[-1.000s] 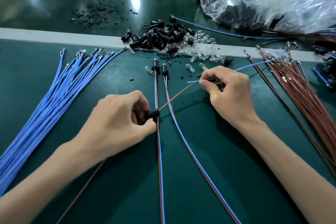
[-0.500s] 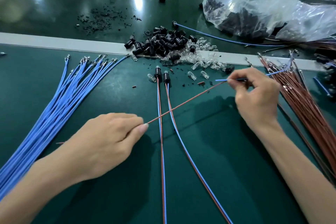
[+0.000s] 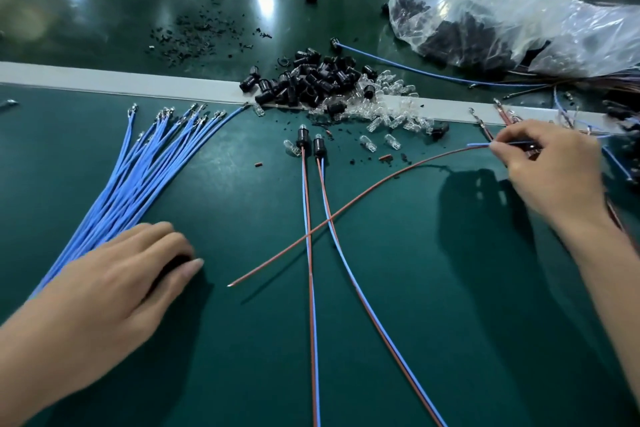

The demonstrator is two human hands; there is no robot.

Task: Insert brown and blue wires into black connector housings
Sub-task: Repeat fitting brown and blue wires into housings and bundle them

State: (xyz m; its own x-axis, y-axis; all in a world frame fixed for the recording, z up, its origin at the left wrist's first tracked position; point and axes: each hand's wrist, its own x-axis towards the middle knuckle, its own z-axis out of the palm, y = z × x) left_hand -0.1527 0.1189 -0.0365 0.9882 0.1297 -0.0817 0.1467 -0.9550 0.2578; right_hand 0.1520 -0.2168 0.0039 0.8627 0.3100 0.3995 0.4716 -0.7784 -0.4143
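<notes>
My right hand (image 3: 554,173) pinches the far end of a long brown wire (image 3: 363,198) together with a blue wire end (image 3: 479,145); something dark sits between its fingers. The brown wire arcs across the green mat, and its free tip lies bare near my left hand (image 3: 114,281). That hand rests palm down with curled fingers beside the blue wire bundle (image 3: 138,177); a dark patch under its fingertips could be shadow or a part. A pile of black housings (image 3: 311,80) lies at the back centre. Two finished housings (image 3: 303,135) with paired wires lie in the middle.
Clear glass bulbs (image 3: 391,107) are scattered right of the housings on a white strip (image 3: 104,83). A plastic bag (image 3: 502,3) of black parts sits back right. Brown wires (image 3: 505,116) lie behind my right hand. Black crumbs (image 3: 201,35) litter the far surface.
My right hand drew the brown wire rightward. My left hand let the wire slip out and moved left to the blue bundle, leaving the wire's tip free on the mat.
</notes>
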